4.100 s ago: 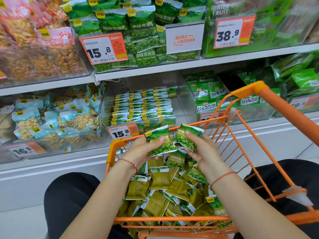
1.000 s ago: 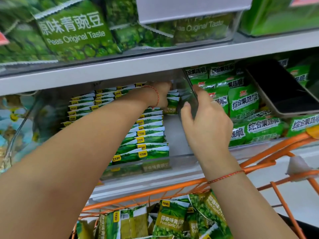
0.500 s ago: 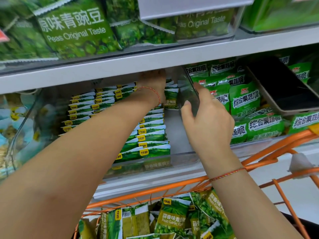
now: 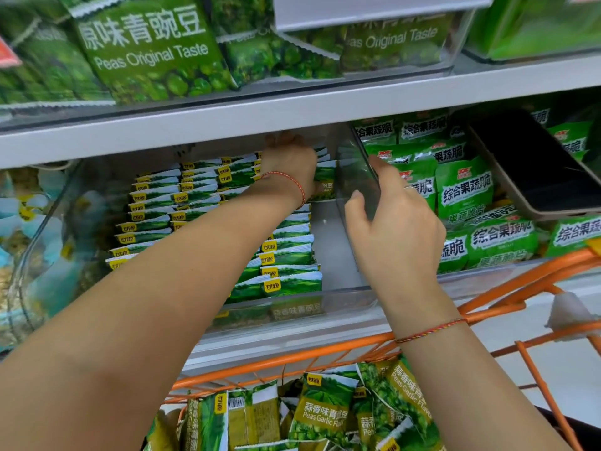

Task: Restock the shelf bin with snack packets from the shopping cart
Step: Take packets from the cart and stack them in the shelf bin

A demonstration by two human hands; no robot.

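Note:
The clear shelf bin (image 4: 328, 252) holds rows of small green-and-white pea packets (image 4: 156, 203) standing on edge. My left hand (image 4: 289, 161) reaches deep to the bin's back, under the shelf above. Its fingers are lost in shadow there. An upright packet (image 4: 326, 180) stands right beside that hand. My right hand (image 4: 396, 229) grips the bin's clear right wall (image 4: 354, 170), thumb inside and fingers outside. Below, the orange shopping cart (image 4: 325, 356) holds several green garlic-pea packets (image 4: 325, 411).
A grey shelf board (image 4: 292, 109) hangs low over the bin, with large pea bags (image 4: 146, 50) above it. To the right is a bin of bright green packs (image 4: 465, 190) and a dark tray (image 4: 536, 170). On the left, blue-white packets (image 4: 19, 222).
Since four seconds ago both hands have left the cart and gone up to the bin. Over the last second my left hand has crept a little further back; my right hand stays on the wall.

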